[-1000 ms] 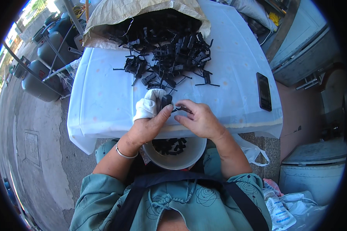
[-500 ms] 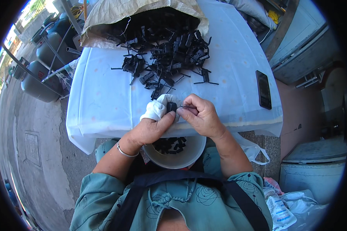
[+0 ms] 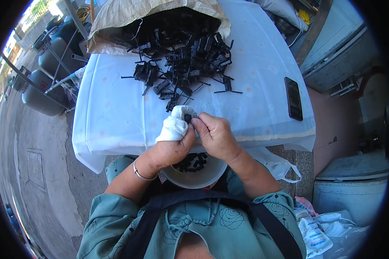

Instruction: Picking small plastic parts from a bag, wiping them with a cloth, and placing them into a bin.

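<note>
My left hand (image 3: 176, 140), its fingers covered by a white cloth or glove, is closed round a small black plastic part (image 3: 188, 118) at the table's near edge. My right hand (image 3: 216, 134) meets it from the right, thumb and forefinger pinched together against the part's side. Those fingertips partly hide the part, so its full shape does not show. Just beyond my hands lies a heap of black plastic parts (image 3: 183, 64) with thin arms, spilling from a woven sack (image 3: 103, 26). Below my hands a pale bowl (image 3: 194, 182) holds several small black pieces (image 3: 196, 162).
A white cloth covers the table (image 3: 255, 90). One black part (image 3: 227, 84) lies apart, right of the heap. A dark phone (image 3: 293, 99) rests near the right edge. Grey gas cylinders (image 3: 41, 95) stand at the left; a plastic bag (image 3: 281, 170) hangs low on the right.
My right hand has moved left and closer against my left hand. A thin dark piece seen in its pinch before is now hidden. The view has shifted slightly.
</note>
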`<state>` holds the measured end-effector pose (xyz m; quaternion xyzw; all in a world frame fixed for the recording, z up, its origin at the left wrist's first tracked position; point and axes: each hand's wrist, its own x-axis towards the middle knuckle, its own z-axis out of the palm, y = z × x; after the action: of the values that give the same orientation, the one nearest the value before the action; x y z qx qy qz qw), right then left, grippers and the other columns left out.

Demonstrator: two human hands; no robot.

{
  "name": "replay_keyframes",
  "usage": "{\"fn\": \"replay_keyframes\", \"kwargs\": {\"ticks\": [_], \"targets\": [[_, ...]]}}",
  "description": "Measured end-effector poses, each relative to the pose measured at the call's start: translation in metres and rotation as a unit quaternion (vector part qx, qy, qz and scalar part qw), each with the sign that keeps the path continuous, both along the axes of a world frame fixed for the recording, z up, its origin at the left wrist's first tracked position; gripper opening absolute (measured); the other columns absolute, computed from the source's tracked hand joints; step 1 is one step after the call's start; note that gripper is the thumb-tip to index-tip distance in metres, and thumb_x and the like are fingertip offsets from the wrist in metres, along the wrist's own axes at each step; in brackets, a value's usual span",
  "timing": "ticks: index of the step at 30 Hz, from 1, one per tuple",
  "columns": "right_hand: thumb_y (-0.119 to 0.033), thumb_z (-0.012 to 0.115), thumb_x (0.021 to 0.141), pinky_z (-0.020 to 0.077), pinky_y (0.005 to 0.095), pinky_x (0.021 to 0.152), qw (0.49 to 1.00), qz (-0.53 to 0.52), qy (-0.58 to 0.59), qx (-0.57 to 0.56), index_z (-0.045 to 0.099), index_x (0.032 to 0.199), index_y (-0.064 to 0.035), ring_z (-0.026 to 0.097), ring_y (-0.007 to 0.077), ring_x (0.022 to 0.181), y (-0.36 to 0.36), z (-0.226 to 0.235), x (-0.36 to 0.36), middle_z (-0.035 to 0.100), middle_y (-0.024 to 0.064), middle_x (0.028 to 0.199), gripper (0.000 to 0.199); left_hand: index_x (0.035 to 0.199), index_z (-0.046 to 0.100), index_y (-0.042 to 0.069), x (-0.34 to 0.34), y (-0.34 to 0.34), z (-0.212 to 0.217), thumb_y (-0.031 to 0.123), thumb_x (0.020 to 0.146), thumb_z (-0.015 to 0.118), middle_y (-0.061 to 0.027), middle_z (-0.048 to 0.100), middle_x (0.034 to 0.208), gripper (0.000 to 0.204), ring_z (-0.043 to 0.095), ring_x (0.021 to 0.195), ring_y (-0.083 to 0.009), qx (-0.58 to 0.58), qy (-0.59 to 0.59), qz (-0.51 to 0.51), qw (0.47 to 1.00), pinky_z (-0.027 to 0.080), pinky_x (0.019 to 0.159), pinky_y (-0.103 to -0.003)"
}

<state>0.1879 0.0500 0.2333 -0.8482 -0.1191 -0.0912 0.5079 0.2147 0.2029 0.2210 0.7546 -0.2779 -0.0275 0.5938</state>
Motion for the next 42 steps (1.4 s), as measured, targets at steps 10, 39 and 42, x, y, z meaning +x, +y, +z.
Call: {"fn": "replay_keyframes", "kwargs": {"ticks": [10, 39, 42], "targets": [[-0.016, 0.059, 0.086, 0.0465, 0.0394, 0.062, 0.926, -0.214, -0.067, -0.304, 0.058, 0.091, -0.0009, 0.06, 0.0316, 0.067, -0.093, -0.013, 0.031, 0.06, 0.0172, 0.074, 0.016, 0.108, 0.059, -0.005, 0.015, 0.013, 0.012, 0.016, 0.092, 0.056, -0.0119, 0.064, 0.089, 0.027, 0.06, 0.084, -0.0181, -0.04, 0.037, -0.164, 0.985, 0.047, 0.076, -0.028], [-0.017, 0.059, 0.091, 0.0361, 0.0212, 0.052, 0.985, 0.042, 0.055, 0.16, 0.05, 0.079, -0.0022, 0.038, 0.003, 0.062, -0.021, 0.009, 0.005, 0.045, -0.0044, 0.065, 0.021, 0.118, 0.049, -0.001, 0.002, 0.005, 0.008, 0.0, 0.085, 0.057, -0.0014, 0.056, 0.094, 0.034, 0.049, 0.073, -0.0041, -0.09, 0.218, -0.072, 0.969, 0.044, 0.062, -0.021], [-0.011, 0.054, 0.091, 0.0383, 0.0319, 0.051, 0.998, 0.055, -0.007, 0.018, 0.049, 0.078, 0.0003, 0.042, 0.0226, 0.052, -0.014, 0.007, 0.001, 0.047, 0.0133, 0.061, 0.018, 0.115, 0.051, -0.002, 0.002, 0.003, 0.004, 0.0, 0.084, 0.057, -0.0009, 0.057, 0.091, 0.032, 0.048, 0.071, -0.0037, -0.102, 0.203, -0.029, 0.974, 0.043, 0.06, -0.02]]}}
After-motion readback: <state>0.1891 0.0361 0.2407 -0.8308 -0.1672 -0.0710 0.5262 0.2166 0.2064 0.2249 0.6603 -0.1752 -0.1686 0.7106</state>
